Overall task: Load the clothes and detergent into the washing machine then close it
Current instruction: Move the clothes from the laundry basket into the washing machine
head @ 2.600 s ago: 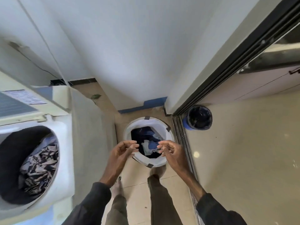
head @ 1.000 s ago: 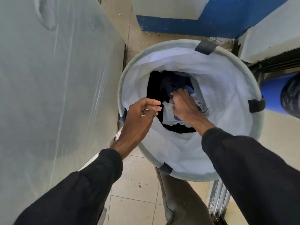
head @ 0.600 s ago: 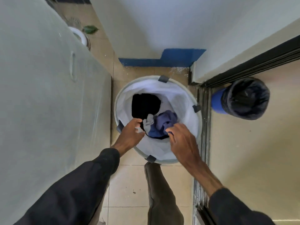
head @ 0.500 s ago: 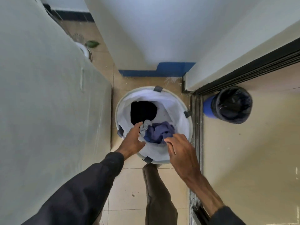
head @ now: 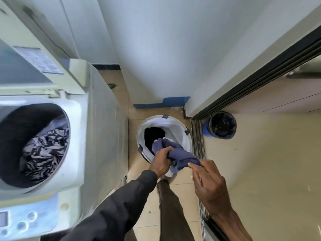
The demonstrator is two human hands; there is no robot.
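A bundle of blue and white clothes (head: 177, 154) hangs above the front rim of the white laundry basket (head: 178, 134) on the floor. My left hand (head: 162, 163) grips the bundle from the left. My right hand (head: 207, 183) pinches its right end with thumb and fingertips. A dark garment remains deep in the basket. The top-loading washing machine (head: 76, 136) stands at the left with its lid up, and its drum holds black-and-white patterned clothes (head: 43, 152). No detergent is visible.
A blue bin with a black liner (head: 221, 125) stands right of the basket, past a sliding door track (head: 199, 153). The machine's control panel (head: 19, 221) is at the lower left. White walls close in behind the basket. My leg stands on tan floor tiles.
Both hands lifted the blue and white bundle out of the basket and drew it toward me. The view rose and swung left, bringing the washing machine's open drum into sight.
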